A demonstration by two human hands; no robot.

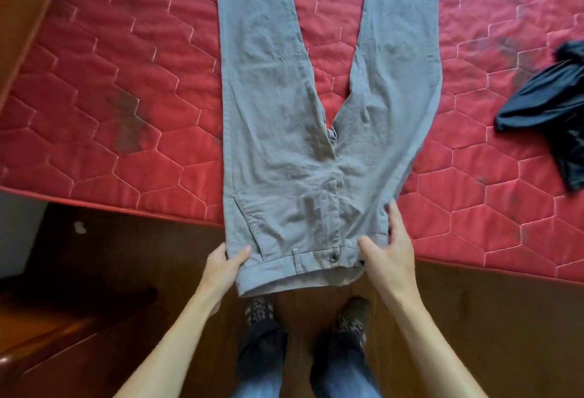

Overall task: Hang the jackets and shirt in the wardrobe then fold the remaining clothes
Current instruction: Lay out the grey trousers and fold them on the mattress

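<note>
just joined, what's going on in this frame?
A person stands at the edge of a red mattress with grey trousers laid flat on it, legs spread away from them and waistband overhanging the near edge. The left hand pinches one waistband corner. The right hand rests on the other side, thumb on the band, fingers straight along the edge. The trousers are not yet folded. A dark garment lies crumpled on the mattress to the right.
</note>
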